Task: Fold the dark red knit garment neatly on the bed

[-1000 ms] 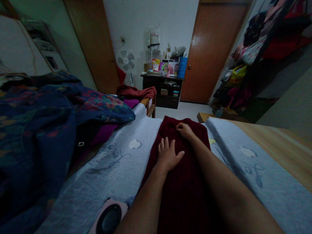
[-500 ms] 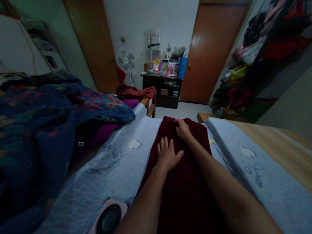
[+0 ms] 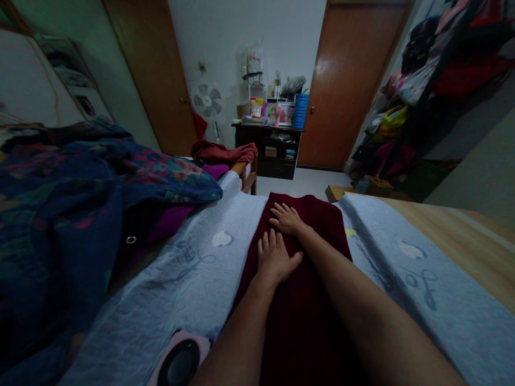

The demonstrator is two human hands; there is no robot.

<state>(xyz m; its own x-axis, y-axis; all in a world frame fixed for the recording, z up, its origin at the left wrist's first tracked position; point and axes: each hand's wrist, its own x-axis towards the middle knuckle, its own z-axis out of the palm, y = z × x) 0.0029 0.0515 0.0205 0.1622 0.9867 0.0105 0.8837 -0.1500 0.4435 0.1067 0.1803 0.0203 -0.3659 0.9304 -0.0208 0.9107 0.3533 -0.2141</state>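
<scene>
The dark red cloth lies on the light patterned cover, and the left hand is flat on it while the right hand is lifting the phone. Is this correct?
Not quite: the right hand lies spread on the dark red cloth, lifting nothing, as the head view shows.

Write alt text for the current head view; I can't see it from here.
Two bare hands, left and right, rest spread on a dark red cloth over a pale blue bedspread. Floral denim clothing is heaped at left; beyond stand a white fan and a dark cabinet.
</scene>
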